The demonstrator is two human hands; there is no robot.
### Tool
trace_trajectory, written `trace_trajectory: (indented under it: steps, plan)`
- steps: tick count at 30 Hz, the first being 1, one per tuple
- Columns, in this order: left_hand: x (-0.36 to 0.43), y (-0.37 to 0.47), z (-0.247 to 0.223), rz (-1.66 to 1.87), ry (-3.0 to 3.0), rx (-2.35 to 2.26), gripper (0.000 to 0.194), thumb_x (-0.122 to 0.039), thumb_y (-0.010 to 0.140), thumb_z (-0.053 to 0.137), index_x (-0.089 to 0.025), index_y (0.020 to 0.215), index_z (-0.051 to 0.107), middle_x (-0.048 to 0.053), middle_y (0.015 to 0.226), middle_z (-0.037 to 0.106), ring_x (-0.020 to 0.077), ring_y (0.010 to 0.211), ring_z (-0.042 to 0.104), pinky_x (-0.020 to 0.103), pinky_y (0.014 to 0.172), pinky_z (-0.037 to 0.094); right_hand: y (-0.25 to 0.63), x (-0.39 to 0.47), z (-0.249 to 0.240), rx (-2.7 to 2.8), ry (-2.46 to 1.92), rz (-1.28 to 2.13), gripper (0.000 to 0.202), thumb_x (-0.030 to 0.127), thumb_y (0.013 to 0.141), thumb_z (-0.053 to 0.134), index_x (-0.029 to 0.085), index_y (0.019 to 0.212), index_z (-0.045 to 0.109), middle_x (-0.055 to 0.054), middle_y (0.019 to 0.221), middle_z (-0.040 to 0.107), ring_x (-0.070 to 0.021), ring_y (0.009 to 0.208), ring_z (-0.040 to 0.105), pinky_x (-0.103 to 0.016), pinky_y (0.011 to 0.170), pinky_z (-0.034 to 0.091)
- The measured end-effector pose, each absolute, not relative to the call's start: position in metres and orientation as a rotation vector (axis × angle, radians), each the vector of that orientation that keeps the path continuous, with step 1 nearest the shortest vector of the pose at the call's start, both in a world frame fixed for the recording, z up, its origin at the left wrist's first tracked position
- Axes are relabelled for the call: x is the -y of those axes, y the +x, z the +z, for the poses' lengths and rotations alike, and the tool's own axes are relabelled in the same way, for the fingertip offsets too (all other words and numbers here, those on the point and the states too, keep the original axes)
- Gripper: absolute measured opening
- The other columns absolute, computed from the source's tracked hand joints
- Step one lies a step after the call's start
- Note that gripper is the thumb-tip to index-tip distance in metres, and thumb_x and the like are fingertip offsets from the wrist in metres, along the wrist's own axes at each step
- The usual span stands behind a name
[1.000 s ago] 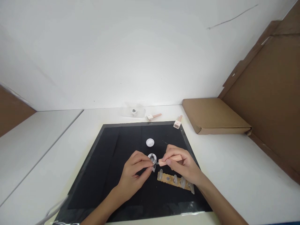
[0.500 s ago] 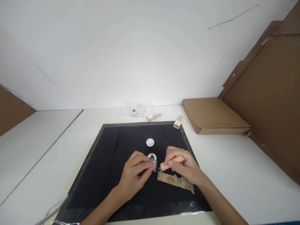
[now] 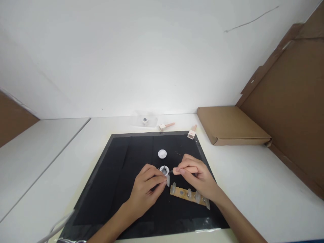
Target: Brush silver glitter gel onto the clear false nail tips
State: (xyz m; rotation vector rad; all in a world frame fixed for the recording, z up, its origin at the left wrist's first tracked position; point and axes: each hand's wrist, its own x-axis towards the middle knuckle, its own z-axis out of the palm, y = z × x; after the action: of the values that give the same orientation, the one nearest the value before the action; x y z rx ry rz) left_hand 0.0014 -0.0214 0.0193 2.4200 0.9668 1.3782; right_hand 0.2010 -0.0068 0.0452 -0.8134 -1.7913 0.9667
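Observation:
My left hand (image 3: 148,185) pinches a small translucent nail tip (image 3: 168,180) between thumb and fingertips, just below a round white jar (image 3: 164,170). Greyish material shows inside the open jar. My right hand (image 3: 198,175) grips a small brush by its thick pink handle (image 3: 186,170); its dark tip points left, close to the jar's right side. Whether the bristles touch the jar or the nail tip, I cannot tell. Below the right hand lies a yellowish strip (image 3: 184,193) carrying several translucent nail tips on grey blobs. A round white lid (image 3: 162,154) rests behind the jar.
A black mat (image 3: 121,189) covers the middle of the white table. Behind it are two whitish square bottles (image 3: 162,127) with pink handles and a clear plastic tray (image 3: 149,120) with a small item. A flat cardboard box (image 3: 235,125) lies at right.
The brush has moved up, from beside the nail tip to the jar's right side, and its handle is now nearly level. My left hand stays almost still.

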Motion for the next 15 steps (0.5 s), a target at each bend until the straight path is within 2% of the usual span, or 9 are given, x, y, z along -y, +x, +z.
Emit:
trace_trajectory:
  steps: [7,15]
  plan:
    - [0.0203,0.0016,0.0189,1.407,2.45,-1.026,0.016,-0.004,0.076,0.063,-0.019,0.08,0.066,0.003,0.071,0.067,0.0142,0.068,0.054,0.028,0.062,0.047,0.2001,0.0099,0.0478,1.85,-0.687,1.079,0.02,0.024,0.089,0.056,0.018,0.075,0.069,-0.003,0.066,0.059,-0.0148,0.062,0.053,-0.027,0.057,0.043]
    - [0.0204,0.0023,0.0173,1.421,2.497,-1.002,0.018,-0.001,0.073,0.065,-0.018,0.08,0.065,0.003,0.072,0.067,0.0142,0.069,0.053,0.028,0.062,0.048,0.1979,0.0082,0.0436,1.868,-0.8,0.974,0.016,0.017,0.089,0.053,0.018,0.085,0.069,-0.003,0.073,0.057,-0.0145,0.068,0.054,-0.027,0.062,0.043]
